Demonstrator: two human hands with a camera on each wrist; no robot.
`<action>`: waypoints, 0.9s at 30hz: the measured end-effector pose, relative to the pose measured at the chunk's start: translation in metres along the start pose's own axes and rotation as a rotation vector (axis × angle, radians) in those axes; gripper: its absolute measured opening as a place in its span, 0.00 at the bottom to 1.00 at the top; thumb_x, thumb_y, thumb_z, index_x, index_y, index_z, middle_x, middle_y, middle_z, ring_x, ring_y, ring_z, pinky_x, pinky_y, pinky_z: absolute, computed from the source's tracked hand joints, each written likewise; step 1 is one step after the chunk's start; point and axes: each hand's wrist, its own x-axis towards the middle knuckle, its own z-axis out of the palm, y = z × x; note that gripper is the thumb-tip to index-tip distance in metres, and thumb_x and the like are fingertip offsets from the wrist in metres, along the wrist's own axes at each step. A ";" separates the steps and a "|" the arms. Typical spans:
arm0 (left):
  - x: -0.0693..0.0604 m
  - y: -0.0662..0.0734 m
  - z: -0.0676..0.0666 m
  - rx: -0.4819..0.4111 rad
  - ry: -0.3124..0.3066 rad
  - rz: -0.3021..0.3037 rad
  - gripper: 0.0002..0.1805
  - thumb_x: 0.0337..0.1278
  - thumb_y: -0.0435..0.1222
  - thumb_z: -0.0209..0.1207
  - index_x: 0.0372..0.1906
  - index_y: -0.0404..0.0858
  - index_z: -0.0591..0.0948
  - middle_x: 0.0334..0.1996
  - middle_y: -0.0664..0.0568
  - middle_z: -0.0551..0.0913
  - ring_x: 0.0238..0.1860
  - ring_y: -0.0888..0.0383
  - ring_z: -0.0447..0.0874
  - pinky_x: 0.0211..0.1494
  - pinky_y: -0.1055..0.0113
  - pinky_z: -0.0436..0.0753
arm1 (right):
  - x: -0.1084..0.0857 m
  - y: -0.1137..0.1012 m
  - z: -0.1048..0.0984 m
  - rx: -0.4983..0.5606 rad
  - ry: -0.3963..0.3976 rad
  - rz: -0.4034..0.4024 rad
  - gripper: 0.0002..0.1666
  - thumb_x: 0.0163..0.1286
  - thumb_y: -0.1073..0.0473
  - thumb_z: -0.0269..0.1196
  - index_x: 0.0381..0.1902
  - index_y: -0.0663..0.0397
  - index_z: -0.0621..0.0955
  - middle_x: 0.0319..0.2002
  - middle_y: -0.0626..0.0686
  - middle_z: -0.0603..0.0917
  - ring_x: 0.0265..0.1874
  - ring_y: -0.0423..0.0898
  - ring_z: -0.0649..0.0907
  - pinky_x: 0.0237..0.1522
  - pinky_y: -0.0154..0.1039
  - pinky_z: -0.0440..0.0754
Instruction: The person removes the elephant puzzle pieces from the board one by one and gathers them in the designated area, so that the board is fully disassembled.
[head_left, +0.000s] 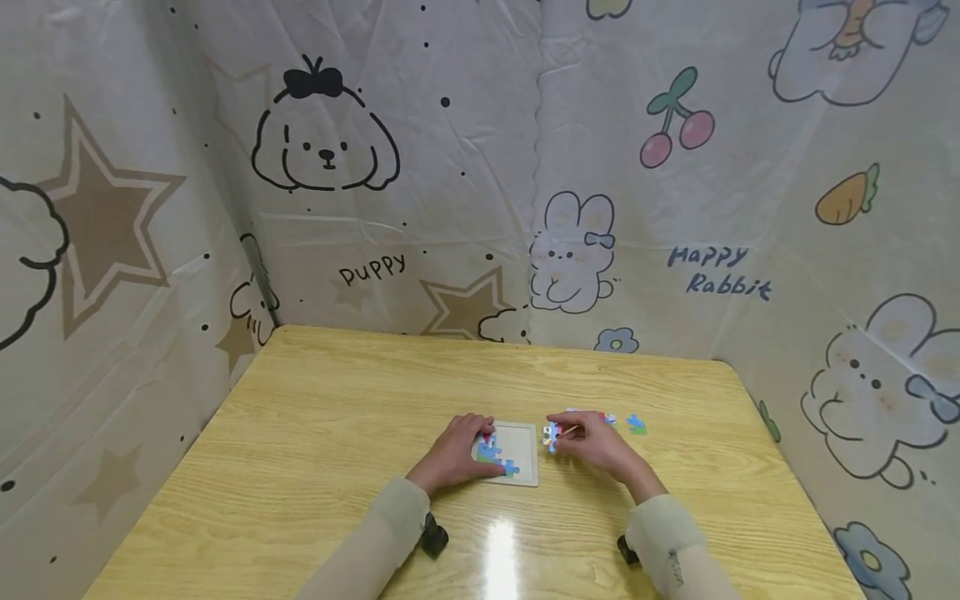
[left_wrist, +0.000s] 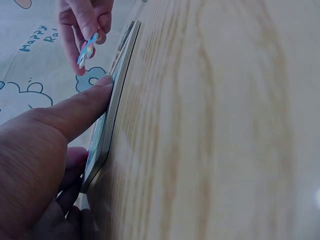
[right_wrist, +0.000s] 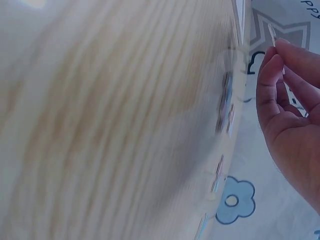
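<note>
My left hand [head_left: 456, 452] rests on the left side of a white puzzle tray [head_left: 525, 454], its thumb lying along the near edge and its fingers at the far left. Several joined blue and green puzzle pieces [head_left: 489, 450] lie in the tray's left and lower part. Just right of the tray, my right hand [head_left: 596, 442] pinches a colourful puzzle piece [head_left: 551, 435] between thumb and fingers. The left wrist view shows this piece [left_wrist: 88, 50] raised above the tray's level. In the right wrist view the piece [right_wrist: 272, 32] is seen nearly edge-on.
A loose blue and green puzzle piece [head_left: 636, 424] lies right of my right hand. More pieces [head_left: 609, 419] lie partly hidden behind that hand. The wooden table [head_left: 360, 400] meets printed fabric walls [head_left: 465, 167] at the back and sides.
</note>
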 end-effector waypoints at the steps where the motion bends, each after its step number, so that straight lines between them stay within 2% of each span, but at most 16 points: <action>1: 0.000 0.000 0.000 -0.004 0.002 0.000 0.41 0.51 0.56 0.76 0.67 0.40 0.77 0.72 0.48 0.74 0.75 0.45 0.64 0.79 0.45 0.65 | -0.001 0.001 -0.002 0.002 0.001 0.004 0.26 0.71 0.64 0.68 0.66 0.64 0.80 0.48 0.56 0.85 0.46 0.47 0.84 0.47 0.37 0.85; 6: -0.001 0.001 -0.001 -0.016 0.001 -0.005 0.41 0.51 0.55 0.76 0.67 0.40 0.77 0.71 0.48 0.74 0.75 0.45 0.64 0.79 0.45 0.65 | -0.010 0.008 -0.012 0.000 0.016 0.015 0.27 0.71 0.65 0.67 0.66 0.65 0.79 0.49 0.57 0.85 0.44 0.46 0.85 0.46 0.35 0.84; 13: -0.001 0.000 -0.001 -0.003 -0.001 -0.007 0.42 0.51 0.56 0.76 0.68 0.41 0.76 0.71 0.48 0.75 0.76 0.45 0.64 0.79 0.45 0.64 | -0.023 0.021 -0.024 -0.003 0.050 0.074 0.26 0.72 0.66 0.67 0.67 0.60 0.80 0.51 0.58 0.84 0.44 0.47 0.83 0.44 0.35 0.83; 16: -0.001 0.001 0.000 -0.002 -0.007 -0.012 0.43 0.52 0.56 0.75 0.70 0.42 0.75 0.71 0.49 0.74 0.76 0.46 0.63 0.80 0.45 0.64 | -0.029 0.026 -0.030 0.001 0.060 0.100 0.25 0.72 0.67 0.66 0.66 0.61 0.80 0.52 0.59 0.84 0.46 0.49 0.84 0.44 0.37 0.84; 21: -0.001 0.000 0.000 0.000 -0.006 -0.012 0.43 0.51 0.56 0.75 0.70 0.42 0.75 0.71 0.49 0.74 0.76 0.46 0.63 0.79 0.45 0.64 | -0.037 0.037 -0.038 -0.010 0.069 0.100 0.26 0.72 0.67 0.65 0.67 0.64 0.78 0.55 0.62 0.84 0.48 0.50 0.84 0.45 0.37 0.84; 27: -0.001 0.000 0.000 -0.015 0.000 -0.001 0.41 0.52 0.56 0.75 0.68 0.43 0.76 0.73 0.50 0.72 0.76 0.46 0.63 0.79 0.45 0.64 | -0.044 0.048 -0.045 -0.038 0.080 0.115 0.26 0.72 0.69 0.64 0.67 0.64 0.79 0.53 0.60 0.84 0.44 0.48 0.81 0.41 0.34 0.82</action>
